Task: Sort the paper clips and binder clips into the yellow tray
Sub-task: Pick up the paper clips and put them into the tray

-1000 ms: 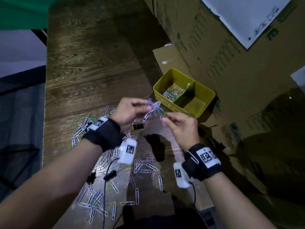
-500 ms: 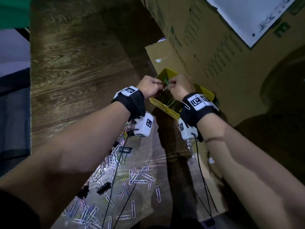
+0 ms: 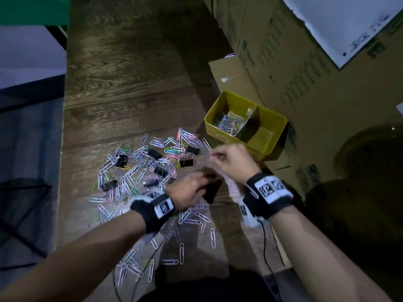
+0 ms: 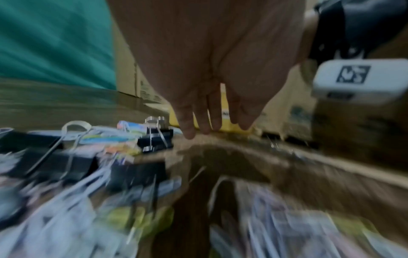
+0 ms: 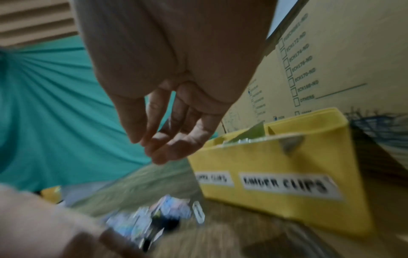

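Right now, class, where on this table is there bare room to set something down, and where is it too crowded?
Bare wood lies on the far part of the brown wooden table, between the scattered coloured paper clips and the stacked cardboard boxes. The near middle is crowded with clips and black binder clips, up to the yellow two-compartment tray.

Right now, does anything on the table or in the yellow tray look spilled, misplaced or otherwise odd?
Nothing looks wrong. The yellow tray stands upright; paper clips fill its left compartment, and the one labelled binder clips looks empty. The loose clips on the table are simply the unsorted pile. Both wrist views are motion-blurred.
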`<state>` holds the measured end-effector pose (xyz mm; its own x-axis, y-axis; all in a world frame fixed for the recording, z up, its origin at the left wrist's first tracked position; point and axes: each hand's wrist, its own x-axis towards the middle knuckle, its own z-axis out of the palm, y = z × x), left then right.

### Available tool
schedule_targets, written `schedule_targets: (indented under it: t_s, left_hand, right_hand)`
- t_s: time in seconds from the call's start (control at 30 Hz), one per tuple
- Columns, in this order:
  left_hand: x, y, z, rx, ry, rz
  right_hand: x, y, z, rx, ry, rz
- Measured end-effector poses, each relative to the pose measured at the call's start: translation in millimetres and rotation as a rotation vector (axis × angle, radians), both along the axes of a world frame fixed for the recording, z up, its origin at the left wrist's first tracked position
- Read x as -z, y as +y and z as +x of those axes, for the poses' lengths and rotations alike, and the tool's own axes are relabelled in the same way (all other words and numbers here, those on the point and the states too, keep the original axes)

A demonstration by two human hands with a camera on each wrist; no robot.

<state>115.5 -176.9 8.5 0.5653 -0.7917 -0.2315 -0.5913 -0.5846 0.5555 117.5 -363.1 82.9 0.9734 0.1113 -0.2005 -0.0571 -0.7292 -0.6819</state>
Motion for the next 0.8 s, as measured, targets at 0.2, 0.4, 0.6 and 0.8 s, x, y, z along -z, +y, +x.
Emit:
schedule_targets:
  t_s: [0.2, 0.4, 0.6, 0.8]
  left_hand:
    - [35.7, 48.8, -83.7, 0.243, -0.071, 0.410]
    - [10.6, 94.4, -120.8, 0.114, -0.177, 0.184]
    - [-4.2, 121.0, -163.0, 0.211, 0.010, 0.193]
    - [25.2, 92.0, -153.4, 0.072, 0.043, 0.140]
  right_hand:
    - [48.1, 27.7, -88.8, -0.309, 0.441, -0.142]
    - [68.1, 55.3, -134.2, -0.425, 0.517, -0.201]
    - [73.1, 59.9, -141.4, -0.405, 0.500, -0.187]
    - [78.3, 79.1, -155.8, -0.499, 0.538, -0.121]
